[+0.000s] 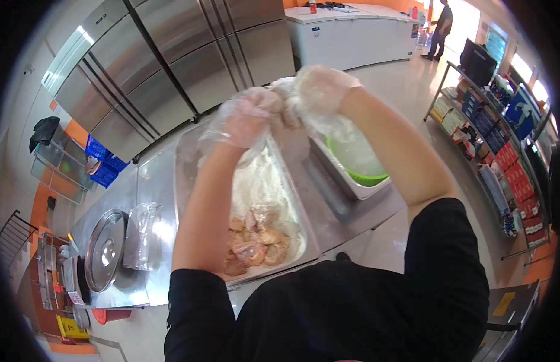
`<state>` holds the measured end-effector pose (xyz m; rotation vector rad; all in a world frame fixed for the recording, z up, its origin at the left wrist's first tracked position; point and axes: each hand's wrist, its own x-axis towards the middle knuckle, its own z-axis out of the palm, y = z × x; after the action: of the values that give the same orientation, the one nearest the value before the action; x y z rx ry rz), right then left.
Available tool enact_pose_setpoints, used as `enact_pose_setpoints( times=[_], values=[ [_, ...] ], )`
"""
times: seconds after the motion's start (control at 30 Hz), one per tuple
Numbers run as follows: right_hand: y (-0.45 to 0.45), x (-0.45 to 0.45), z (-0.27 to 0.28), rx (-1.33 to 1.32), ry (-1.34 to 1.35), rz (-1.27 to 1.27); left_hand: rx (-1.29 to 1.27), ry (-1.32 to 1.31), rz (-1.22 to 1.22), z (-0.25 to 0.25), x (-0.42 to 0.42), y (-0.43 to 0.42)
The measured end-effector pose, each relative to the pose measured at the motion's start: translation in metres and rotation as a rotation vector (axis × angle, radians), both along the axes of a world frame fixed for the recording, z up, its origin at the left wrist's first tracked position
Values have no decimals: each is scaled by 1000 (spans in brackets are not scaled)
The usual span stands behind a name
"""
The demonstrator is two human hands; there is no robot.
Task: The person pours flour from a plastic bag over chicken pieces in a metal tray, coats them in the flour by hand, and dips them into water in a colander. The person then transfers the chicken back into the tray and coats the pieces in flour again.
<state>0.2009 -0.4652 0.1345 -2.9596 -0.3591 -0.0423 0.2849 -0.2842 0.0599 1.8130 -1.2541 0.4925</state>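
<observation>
Both my hands wear loose clear plastic gloves and are raised over the far end of a long metal tray. My left hand (248,119) is closed, and my right hand (323,90) is closed just to its right. Between them is a pale, flour-coated piece of chicken (286,99), partly hidden by the gloves and blurred. White flour (256,175) covers the tray (308,241). Several raw chicken pieces (259,244) lie together at its near end. Right of the tray, a metal tub (364,192) holds a green basket (367,179) in cloudy liquid, partly behind my right forearm.
A round steel lid or pan (106,250) and a clear plastic bag (141,235) lie on the steel table at left. Steel refrigerators (165,54) and a white chest freezer (352,39) stand beyond. Shelves (497,157) line the right; a person (441,30) stands far back.
</observation>
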Motion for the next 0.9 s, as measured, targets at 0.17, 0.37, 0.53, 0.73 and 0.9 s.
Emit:
enact_pose_setpoints(
  times=[0.17, 0.37, 0.53, 0.73, 0.9],
  values=[
    [-106, -28, -45, -286, 43, -39, 412, 435, 12, -15, -46, -121],
    [-168, -31, -118, -173, 298, -100, 742, 337, 54, -92, -41, -191],
    [-197, -9, -92, 67, 70, 35, 869, -250, 294, -77, -15, -188],
    [-186, 27, -74, 579, 183, 245, 810, -500, 583, -34, -33, -58],
    [-88, 64, -99, 1096, 322, 675, -112, 773, 194, -70, -37, 138]
  ],
)
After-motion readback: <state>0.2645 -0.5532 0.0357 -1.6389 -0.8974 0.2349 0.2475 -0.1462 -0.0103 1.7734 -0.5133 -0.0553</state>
